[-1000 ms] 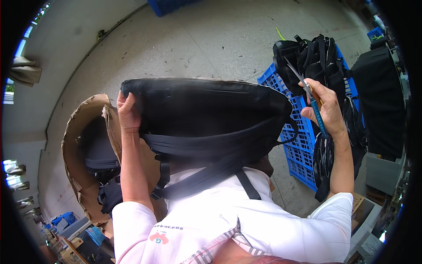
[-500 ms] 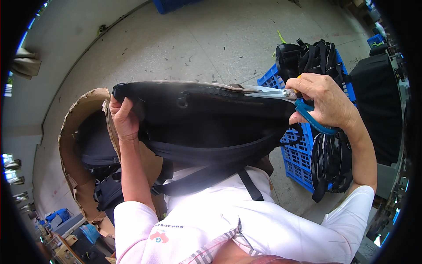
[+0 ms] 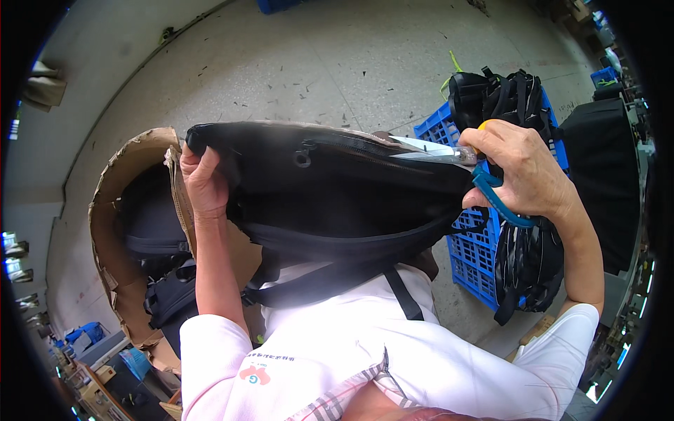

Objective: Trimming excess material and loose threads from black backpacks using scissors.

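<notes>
A black backpack is stretched across my lap, its straps hanging toward my shirt. My left hand is closed on the bag's upper left corner, thumb in front. A zipper with a dark ring pull runs below the bag's top edge. In my right hand are scissors with teal and yellow handles. Their pale blades lie along the top right edge of the bag, pointing left; I cannot tell whether they touch the fabric.
A torn-edged cardboard box with black bags inside stands at left. On the right, a blue plastic crate has black backpacks on and beside it. A black-covered block is farther right. Dark scraps litter the floor.
The bag's top edge has risen slightly and its ring pull has swung a little to the right. Both hands keep their holds, and the scissors stay at the top right edge.
</notes>
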A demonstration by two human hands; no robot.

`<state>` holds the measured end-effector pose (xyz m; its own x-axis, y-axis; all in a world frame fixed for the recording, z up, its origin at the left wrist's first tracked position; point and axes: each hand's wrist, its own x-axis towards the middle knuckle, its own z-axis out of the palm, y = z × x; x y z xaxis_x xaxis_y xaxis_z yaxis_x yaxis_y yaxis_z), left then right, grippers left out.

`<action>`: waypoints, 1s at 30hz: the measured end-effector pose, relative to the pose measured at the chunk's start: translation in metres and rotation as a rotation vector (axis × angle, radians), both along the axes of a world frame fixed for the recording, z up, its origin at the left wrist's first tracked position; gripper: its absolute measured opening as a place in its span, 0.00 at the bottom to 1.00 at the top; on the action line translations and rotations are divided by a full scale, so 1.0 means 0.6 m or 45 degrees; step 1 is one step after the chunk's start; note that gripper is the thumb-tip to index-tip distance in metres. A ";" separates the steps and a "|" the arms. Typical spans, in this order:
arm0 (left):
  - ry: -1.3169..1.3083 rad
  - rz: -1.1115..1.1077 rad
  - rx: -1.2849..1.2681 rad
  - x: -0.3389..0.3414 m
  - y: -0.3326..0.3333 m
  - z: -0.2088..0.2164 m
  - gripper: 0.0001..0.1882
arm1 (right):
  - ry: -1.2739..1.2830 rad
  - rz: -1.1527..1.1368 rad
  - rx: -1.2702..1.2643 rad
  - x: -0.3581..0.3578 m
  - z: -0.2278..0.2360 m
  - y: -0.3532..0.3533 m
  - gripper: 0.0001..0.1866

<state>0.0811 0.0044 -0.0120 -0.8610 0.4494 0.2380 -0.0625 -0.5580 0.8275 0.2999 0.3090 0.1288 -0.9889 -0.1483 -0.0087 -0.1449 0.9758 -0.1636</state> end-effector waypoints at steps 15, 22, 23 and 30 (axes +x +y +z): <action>-0.074 0.016 0.067 0.005 0.000 -0.008 0.09 | 0.105 0.113 0.006 -0.015 -0.030 -0.006 0.28; -0.117 0.043 0.089 0.010 -0.004 -0.011 0.09 | 0.034 0.100 -0.010 -0.015 -0.026 -0.015 0.27; -0.119 0.047 0.086 0.010 -0.005 -0.013 0.09 | 0.028 0.091 -0.006 -0.014 -0.029 -0.015 0.27; -0.131 0.030 0.127 0.015 -0.008 -0.015 0.09 | 0.034 -0.016 0.112 -0.022 -0.012 -0.034 0.33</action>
